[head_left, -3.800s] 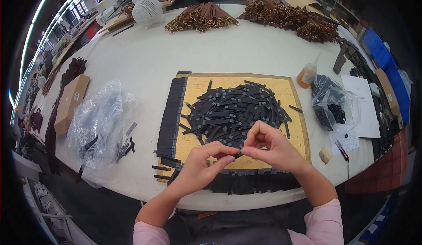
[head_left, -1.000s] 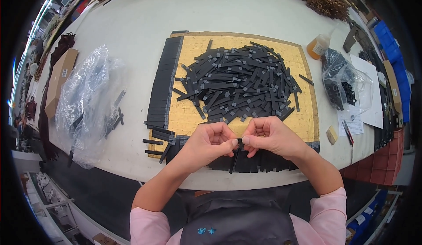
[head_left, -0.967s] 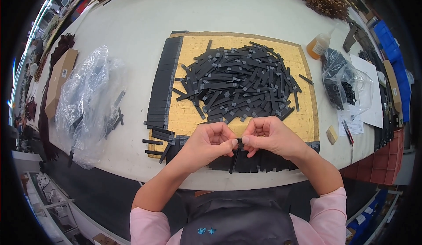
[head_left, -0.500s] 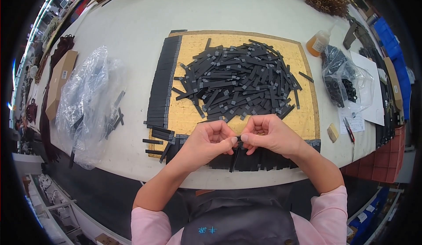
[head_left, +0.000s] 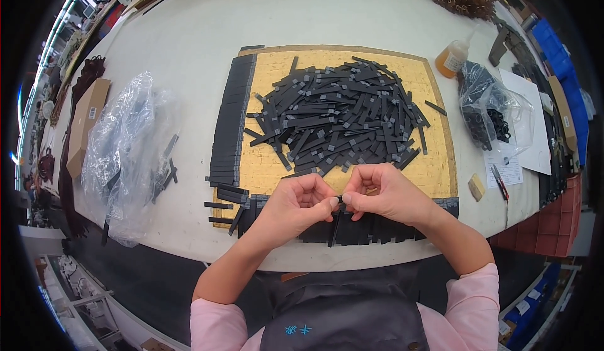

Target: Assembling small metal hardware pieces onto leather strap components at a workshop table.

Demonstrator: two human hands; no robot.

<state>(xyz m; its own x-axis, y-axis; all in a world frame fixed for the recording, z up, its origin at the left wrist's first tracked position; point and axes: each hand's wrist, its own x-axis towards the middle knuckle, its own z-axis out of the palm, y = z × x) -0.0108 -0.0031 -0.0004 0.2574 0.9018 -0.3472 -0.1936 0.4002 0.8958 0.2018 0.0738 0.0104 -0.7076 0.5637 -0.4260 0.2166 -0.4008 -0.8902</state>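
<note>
My left hand and my right hand meet at the near edge of a yellow board. Thumb and fingers of both are pinched on one small black strip, most of which the fingertips hide. Beyond my hands, a heap of short black strips with greyish ends covers the middle of the board. More strips lie side by side in a row along the board's left edge. Another row runs along the near edge, partly under my hands. Several loose strips stick out at the near left corner.
Left of the board lies a crumpled clear plastic bag, beside a cardboard box. To the right are a bottle of amber liquid, a bag of black rings, a tan block and red-and-black scissors on paper.
Both hands keep their pinch on the strip in nearly the same place. The view has shifted very slightly; nothing has been put down or picked up.
</note>
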